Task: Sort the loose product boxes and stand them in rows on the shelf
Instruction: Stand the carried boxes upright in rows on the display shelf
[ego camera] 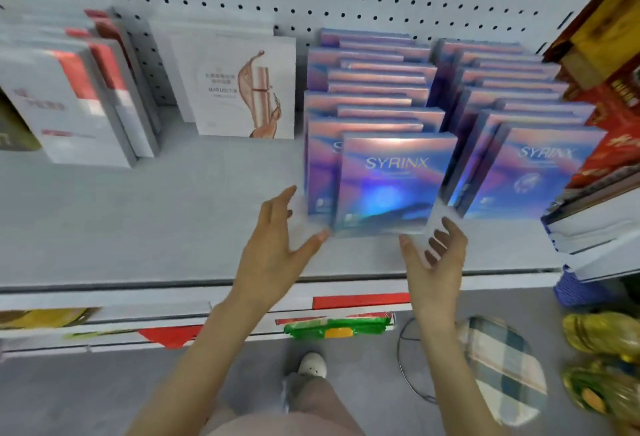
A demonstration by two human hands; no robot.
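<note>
Head view: front SYRINX box (394, 183) stands upright on the shelf (138, 210), heading its row. Left hand (273, 248) and right hand (433, 259) flank its lower corners, fingers spread, gripping nothing. Whether they touch it is lost in blur. Probably light, stiff, glossy and slippery: pinch both side edges. Boxes behind it show top edges only.

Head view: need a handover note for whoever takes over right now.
Left hand: open, thumb by the lower left corner of the front SYRINX box; blur hides whether it touches.
Right hand: open, holding nothing, by that box's lower right corner.
Done: SYRINX boxes stand in a left row and a right row on the shelf; white boxes stand farther left.
Left: left row looks staggered, so probably square it up. No loose boxes in view.
</note>
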